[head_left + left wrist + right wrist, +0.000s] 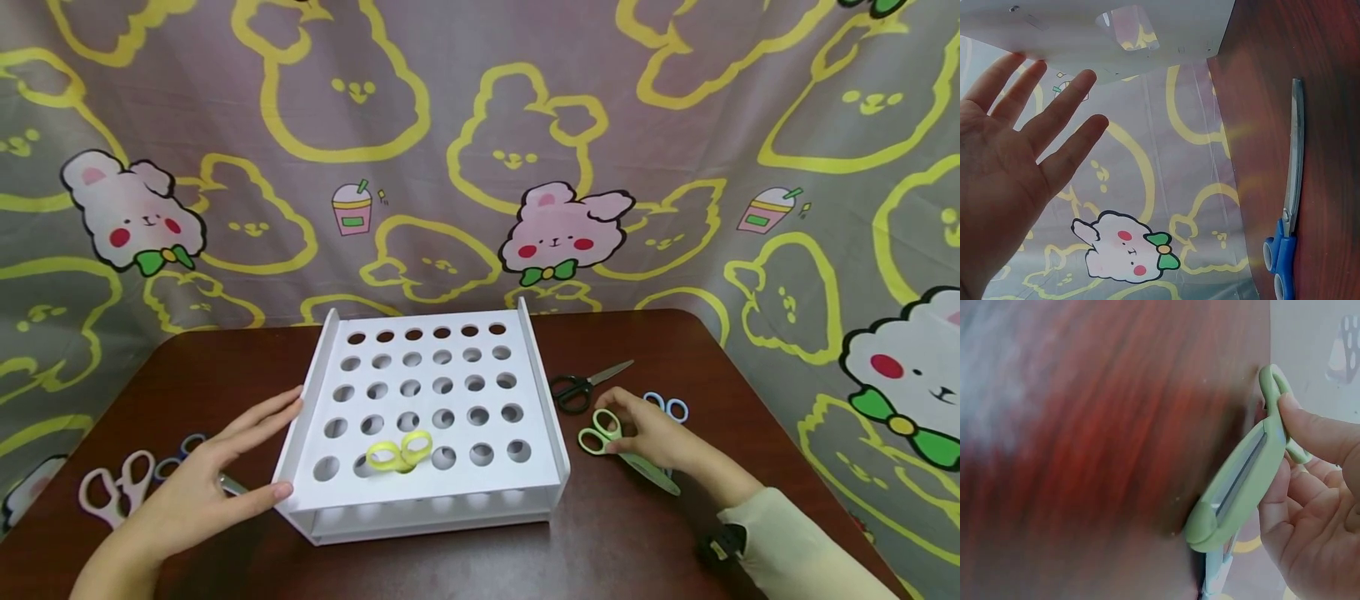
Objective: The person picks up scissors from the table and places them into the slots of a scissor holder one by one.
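A white rack with rows of round holes and raised side panels stands mid-table. Yellow-handled scissors sit in its front row, handles up, blades hidden below. My left hand has its fingers spread, with fingertips at the rack's left side; in the left wrist view the hand shows its palm and straight fingers. Right of the rack, my right hand pinches light green scissors by the handle. A green guard covers their blades, which point toward the front right, low over the table.
Black scissors lie right of the rack, blades pointing back. Light blue scissors are behind my right hand. To the left lie white scissors and blue-handled scissors. A patterned curtain hangs behind the table.
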Tool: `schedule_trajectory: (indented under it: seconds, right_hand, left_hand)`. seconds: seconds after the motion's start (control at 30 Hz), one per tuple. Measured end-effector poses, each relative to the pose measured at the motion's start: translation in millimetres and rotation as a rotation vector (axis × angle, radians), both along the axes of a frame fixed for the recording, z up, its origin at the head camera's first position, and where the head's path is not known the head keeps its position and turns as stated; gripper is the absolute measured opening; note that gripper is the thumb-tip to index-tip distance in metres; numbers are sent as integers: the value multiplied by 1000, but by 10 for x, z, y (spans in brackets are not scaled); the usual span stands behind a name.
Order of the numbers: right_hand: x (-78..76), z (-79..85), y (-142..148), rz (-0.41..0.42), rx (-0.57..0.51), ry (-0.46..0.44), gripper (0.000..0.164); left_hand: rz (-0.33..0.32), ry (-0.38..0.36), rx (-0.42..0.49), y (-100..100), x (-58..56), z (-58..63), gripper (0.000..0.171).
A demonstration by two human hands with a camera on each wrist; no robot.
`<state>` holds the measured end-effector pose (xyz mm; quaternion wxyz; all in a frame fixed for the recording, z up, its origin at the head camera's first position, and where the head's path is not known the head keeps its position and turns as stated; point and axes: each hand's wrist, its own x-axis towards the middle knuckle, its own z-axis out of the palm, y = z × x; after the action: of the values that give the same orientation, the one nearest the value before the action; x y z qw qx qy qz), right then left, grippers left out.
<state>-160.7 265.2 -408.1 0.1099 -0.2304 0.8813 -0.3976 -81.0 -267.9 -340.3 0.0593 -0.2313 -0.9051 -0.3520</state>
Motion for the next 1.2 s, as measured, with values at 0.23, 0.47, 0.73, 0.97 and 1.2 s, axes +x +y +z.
schedule_trajectory:
  seconds: [0.23, 0.47, 0.73, 0.97, 1.2]
  right_hand:
    - [11, 14, 5, 9, -41, 21, 47]
    - [37, 71, -12, 17, -82, 75, 47]
    - [91, 166, -44, -61, -121, 49, 50]
    - [100, 220, -63, -117, -164, 73, 50]
    - [107, 289, -85, -127, -237, 110, 48]
  left_hand:
    - [-2, 8, -2, 0, -8, -15, 83]
    - [3, 7, -4, -2, -1, -10, 83]
    - [10, -13, -6, 15, 1, -13, 83]
    - [0, 3, 7, 15, -5, -19, 83]
    - [2, 8, 2, 11, 8, -29, 83]
